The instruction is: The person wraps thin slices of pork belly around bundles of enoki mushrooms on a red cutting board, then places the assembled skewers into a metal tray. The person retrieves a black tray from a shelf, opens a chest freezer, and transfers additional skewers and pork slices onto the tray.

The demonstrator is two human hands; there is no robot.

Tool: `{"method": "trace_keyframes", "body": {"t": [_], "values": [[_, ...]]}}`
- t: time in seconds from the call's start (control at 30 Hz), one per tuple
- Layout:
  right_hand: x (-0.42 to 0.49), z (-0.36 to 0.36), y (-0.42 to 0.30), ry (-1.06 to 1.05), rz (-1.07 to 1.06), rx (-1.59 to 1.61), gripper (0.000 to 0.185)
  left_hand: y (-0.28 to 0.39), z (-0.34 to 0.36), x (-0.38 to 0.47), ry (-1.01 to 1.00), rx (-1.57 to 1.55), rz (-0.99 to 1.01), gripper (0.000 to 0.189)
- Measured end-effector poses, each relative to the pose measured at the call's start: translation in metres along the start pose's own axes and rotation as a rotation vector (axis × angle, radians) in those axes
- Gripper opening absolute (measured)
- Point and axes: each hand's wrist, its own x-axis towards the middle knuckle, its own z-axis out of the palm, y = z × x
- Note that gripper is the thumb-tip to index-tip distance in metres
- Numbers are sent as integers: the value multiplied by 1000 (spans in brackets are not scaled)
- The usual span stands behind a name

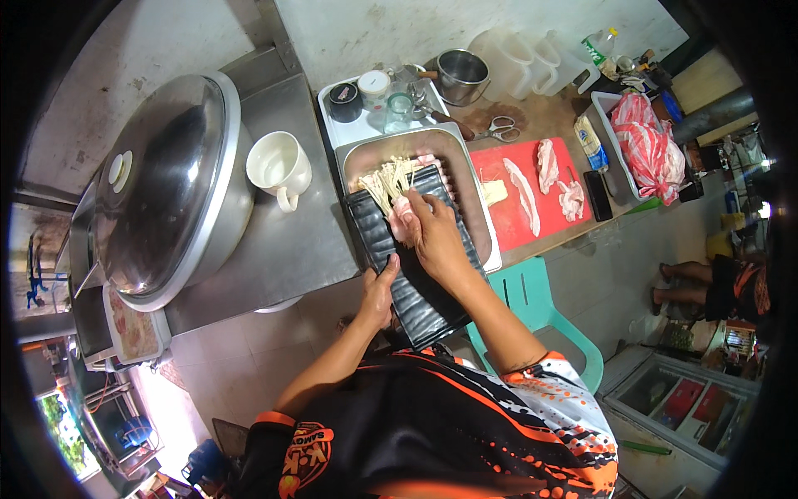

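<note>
My left hand [379,290] grips the near left edge of a black ridged rectangular tray [419,299], which tilts over a steel pan [477,199]. With its fingers my right hand [436,231] holds a meat-wrapped bundle of enoki mushrooms [399,209] above the tray. More enoki and rolled meat pieces [439,165] show behind the tray's far edge; whether they lie on it or in the pan I cannot tell. On a red cutting board [499,163], right of the pan, lie strips of raw meat [523,196] and a small clump of enoki [494,192].
A large lidded pot [168,187] and a white mug [279,163] stand left on the steel counter. Jars on a white tray [333,121], scissors [499,129] and a steel pot [462,75] are behind. A phone [598,196] lies right, beside a bin [614,150] of bags. A green chair [530,290] stands below.
</note>
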Motion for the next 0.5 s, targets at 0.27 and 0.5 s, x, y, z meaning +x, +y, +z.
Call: {"method": "trace_keyframes", "body": {"t": [0.27, 0.5], "values": [[-11, 26, -20, 112, 1, 10, 41, -8, -17, -6, 36, -19, 88, 42], [-8, 5, -37, -21, 81, 282, 34, -1, -33, -17, 77, -71, 101, 36]]}}
